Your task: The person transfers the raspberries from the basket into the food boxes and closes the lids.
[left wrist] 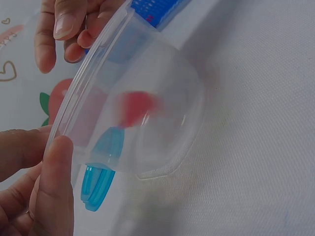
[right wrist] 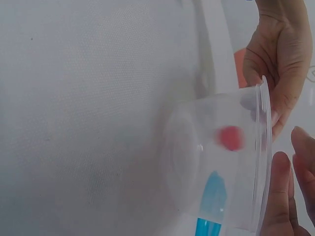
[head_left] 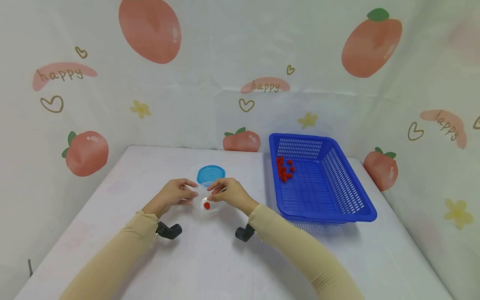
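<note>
My left hand [head_left: 174, 193] pinches the rim of a clear plastic container [left wrist: 167, 73], thumb and fingers on its edge in the left wrist view [left wrist: 54, 182]. One red raspberry-like piece [head_left: 206, 206] shows inside, blurred in both wrist views [left wrist: 137, 108] [right wrist: 230, 137] and apart from the fingers. My right hand [head_left: 232, 195] is over the container's opening, its fingers loosely bent with nothing visible between them; in the right wrist view it [right wrist: 283, 206] is beside the rim. A blue lid [head_left: 211, 174] lies just behind the container.
A blue plastic basket [head_left: 315, 200] stands on the right side of the white table [head_left: 210, 266], with several red pieces [head_left: 283, 170] along its left side. A printed white cloth [head_left: 198, 104] hangs behind the table.
</note>
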`<state>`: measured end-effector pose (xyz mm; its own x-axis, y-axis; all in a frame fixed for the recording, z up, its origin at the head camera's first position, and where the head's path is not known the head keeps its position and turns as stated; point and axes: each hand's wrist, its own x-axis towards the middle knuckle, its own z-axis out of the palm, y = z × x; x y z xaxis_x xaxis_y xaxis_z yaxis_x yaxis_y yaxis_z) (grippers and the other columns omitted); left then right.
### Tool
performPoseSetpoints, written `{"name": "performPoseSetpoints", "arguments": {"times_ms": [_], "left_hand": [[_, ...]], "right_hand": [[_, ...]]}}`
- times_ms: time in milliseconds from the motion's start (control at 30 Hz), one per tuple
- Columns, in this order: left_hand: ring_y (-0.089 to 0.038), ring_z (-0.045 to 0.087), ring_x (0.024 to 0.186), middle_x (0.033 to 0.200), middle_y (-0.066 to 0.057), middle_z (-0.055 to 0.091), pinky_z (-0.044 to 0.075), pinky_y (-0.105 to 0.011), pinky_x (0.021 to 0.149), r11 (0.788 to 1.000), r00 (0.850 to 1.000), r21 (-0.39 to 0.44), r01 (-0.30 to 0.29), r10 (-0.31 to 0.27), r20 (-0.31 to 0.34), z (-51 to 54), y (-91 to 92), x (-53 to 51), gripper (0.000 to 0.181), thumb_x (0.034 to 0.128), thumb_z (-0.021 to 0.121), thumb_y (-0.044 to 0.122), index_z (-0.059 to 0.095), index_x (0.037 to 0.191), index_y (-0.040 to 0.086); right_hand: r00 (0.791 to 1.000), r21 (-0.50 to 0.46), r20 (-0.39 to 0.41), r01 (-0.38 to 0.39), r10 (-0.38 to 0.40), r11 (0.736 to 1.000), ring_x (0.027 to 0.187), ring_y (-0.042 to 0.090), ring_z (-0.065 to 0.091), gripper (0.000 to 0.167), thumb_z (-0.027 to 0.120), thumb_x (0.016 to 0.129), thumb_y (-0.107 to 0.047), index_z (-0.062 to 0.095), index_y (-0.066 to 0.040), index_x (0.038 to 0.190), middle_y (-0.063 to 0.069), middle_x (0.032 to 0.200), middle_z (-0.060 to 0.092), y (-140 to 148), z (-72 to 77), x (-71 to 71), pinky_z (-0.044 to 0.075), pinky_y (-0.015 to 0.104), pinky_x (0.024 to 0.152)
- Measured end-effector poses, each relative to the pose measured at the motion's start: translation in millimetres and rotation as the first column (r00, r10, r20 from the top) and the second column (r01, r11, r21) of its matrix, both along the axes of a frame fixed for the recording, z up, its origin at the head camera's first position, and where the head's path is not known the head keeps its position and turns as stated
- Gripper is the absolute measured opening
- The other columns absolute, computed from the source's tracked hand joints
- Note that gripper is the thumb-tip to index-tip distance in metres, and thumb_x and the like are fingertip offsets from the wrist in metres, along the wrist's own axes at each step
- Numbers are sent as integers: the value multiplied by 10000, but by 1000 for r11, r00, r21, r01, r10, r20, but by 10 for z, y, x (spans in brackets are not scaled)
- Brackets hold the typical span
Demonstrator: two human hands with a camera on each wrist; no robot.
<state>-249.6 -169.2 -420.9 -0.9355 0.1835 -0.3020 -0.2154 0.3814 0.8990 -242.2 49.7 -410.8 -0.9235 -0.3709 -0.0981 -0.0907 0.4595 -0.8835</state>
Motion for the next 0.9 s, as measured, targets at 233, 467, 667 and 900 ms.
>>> {"name": "performPoseSetpoints", "arguments": {"times_ms": [233,467,667,900], "left_hand": [[-122,604,677,797,-34,608,580,-230,658,1000,1000,11,10,-10,-5,-6,-12,-4,476,854,714,87,535,1275,-47],[-128,601,689,813,-42,605,583,-236,663,1000,1000,-6,6,-6,-9,-16,-8,-12,477,850,725,97,541,1269,-38],[-125,605,688,798,-37,601,584,-237,664,1000,1000,2,7,-7,-10,-17,-16,-11,468,851,718,90,541,1265,-37],[-126,603,681,805,-39,596,582,-234,662,1000,1000,0,1,-1,-10,-24,-15,-16,463,850,724,94,546,1259,-32]], "right_hand": [[1000,-13,2,-5,5,1000,786,121,600,268,797,794,-148,718,-79,1040,15,856,662,3,-6,-4,486,214,668],[1000,-40,23,-7,8,999,761,114,632,315,794,799,-153,701,-36,1076,32,861,661,4,-14,-10,503,216,678],[999,-66,30,-17,20,998,781,119,631,334,775,818,-163,689,-37,1115,43,895,667,45,29,6,522,228,709],[999,-182,29,-17,23,983,848,152,659,333,740,851,-133,663,-33,1159,63,967,648,207,219,72,568,288,837]]}}
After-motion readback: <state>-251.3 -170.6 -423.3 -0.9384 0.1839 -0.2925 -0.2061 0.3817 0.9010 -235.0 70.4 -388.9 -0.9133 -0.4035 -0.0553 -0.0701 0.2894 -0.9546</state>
